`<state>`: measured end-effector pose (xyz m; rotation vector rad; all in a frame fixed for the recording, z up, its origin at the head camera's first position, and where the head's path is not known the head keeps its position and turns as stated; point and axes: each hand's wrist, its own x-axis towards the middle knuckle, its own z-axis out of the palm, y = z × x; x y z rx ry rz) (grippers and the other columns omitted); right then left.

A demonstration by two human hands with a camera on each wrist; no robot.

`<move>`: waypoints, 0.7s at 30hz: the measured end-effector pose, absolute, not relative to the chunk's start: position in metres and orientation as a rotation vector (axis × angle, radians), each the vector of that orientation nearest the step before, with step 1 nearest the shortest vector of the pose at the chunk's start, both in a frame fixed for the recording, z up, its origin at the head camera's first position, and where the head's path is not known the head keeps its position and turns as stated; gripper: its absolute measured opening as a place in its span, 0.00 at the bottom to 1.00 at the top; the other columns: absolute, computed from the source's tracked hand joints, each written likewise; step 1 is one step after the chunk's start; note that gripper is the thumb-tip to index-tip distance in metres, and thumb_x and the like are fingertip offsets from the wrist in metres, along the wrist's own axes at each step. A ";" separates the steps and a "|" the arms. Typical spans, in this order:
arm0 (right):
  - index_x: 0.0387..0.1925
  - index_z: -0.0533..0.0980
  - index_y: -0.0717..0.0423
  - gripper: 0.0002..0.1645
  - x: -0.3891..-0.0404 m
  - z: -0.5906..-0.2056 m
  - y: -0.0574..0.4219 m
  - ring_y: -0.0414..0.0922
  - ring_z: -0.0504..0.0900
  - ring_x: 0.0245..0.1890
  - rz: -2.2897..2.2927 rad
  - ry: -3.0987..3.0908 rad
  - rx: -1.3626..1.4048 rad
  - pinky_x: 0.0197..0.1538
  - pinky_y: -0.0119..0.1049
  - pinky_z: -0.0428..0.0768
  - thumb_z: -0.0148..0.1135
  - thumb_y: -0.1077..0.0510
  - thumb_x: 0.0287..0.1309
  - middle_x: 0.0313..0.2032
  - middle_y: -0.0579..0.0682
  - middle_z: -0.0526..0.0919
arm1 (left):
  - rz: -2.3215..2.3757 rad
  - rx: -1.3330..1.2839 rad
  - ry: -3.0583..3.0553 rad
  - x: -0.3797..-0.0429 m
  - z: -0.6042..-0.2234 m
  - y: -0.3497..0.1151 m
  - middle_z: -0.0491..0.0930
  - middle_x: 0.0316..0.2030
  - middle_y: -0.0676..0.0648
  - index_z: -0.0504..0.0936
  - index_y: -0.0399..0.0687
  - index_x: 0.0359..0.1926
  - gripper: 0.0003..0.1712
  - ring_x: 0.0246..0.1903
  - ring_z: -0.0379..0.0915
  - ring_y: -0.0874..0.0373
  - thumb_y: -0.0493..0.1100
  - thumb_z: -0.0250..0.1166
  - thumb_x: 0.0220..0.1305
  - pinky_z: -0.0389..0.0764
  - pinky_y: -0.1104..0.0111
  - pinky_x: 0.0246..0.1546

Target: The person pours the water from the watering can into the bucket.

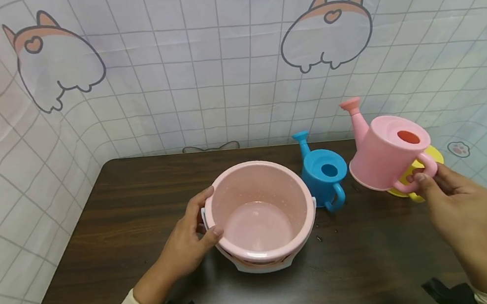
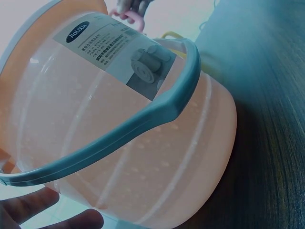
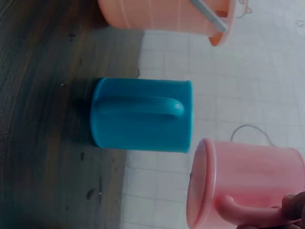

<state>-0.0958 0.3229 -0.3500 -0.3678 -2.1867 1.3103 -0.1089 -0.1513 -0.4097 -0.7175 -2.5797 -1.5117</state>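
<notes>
A pink bucket [image 1: 263,254] stands upright on the table, with a little clear liquid showing at its bottom. My left hand [image 1: 190,234] grips the bucket's left rim, thumb over the edge. In the left wrist view the bucket's grey-blue handle [image 2: 128,131] hangs against its side, near a printed label [image 2: 119,52]. My right hand [image 1: 463,203] holds a pink watering can [image 1: 386,156] by its handle, raised above the table with its spout up and to the left. A blue watering can [image 1: 324,178] stands just right of the bucket.
Behind the pink can, a yellow watering can [image 1: 435,153] is partly hidden. Small water drops lie on the dark wooden table [image 1: 143,217] around the cans. A white gridded cloth [image 1: 200,77] with animal drawings hangs behind and at both sides.
</notes>
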 end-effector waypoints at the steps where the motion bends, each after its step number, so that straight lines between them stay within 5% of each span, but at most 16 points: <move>1: 0.60 0.80 0.53 0.24 -0.097 -0.352 0.324 0.22 0.83 0.34 1.307 -2.194 -0.393 0.35 0.18 0.77 0.71 0.60 0.63 0.30 0.24 0.85 | -1.512 -0.717 -2.580 -0.109 -0.410 -0.151 0.76 0.55 0.44 0.52 0.65 0.80 0.44 0.41 0.79 0.58 0.66 0.59 0.71 0.81 0.60 0.43; 12: 0.64 0.76 0.45 0.28 -0.113 -0.374 0.329 0.17 0.79 0.33 1.156 -2.358 -0.502 0.26 0.21 0.74 0.70 0.46 0.65 0.50 0.53 0.84 | -1.520 -0.701 -2.594 -0.109 -0.408 -0.151 0.76 0.55 0.45 0.52 0.66 0.80 0.44 0.42 0.79 0.57 0.65 0.60 0.71 0.81 0.62 0.42; 16: 0.67 0.74 0.44 0.31 -0.117 -0.383 0.329 0.25 0.83 0.36 1.094 -2.427 -0.512 0.25 0.24 0.75 0.67 0.42 0.66 0.53 0.57 0.83 | -1.523 -0.693 -2.596 -0.109 -0.408 -0.151 0.76 0.54 0.45 0.52 0.66 0.79 0.44 0.43 0.78 0.56 0.64 0.61 0.70 0.82 0.62 0.41; 21: 0.68 0.73 0.45 0.32 -0.121 -0.394 0.328 0.46 0.87 0.43 1.051 -2.487 -0.510 0.27 0.24 0.75 0.65 0.40 0.68 0.55 0.58 0.83 | -1.514 -0.690 -2.601 -0.109 -0.408 -0.151 0.76 0.54 0.45 0.52 0.65 0.79 0.44 0.42 0.79 0.57 0.64 0.61 0.70 0.81 0.63 0.41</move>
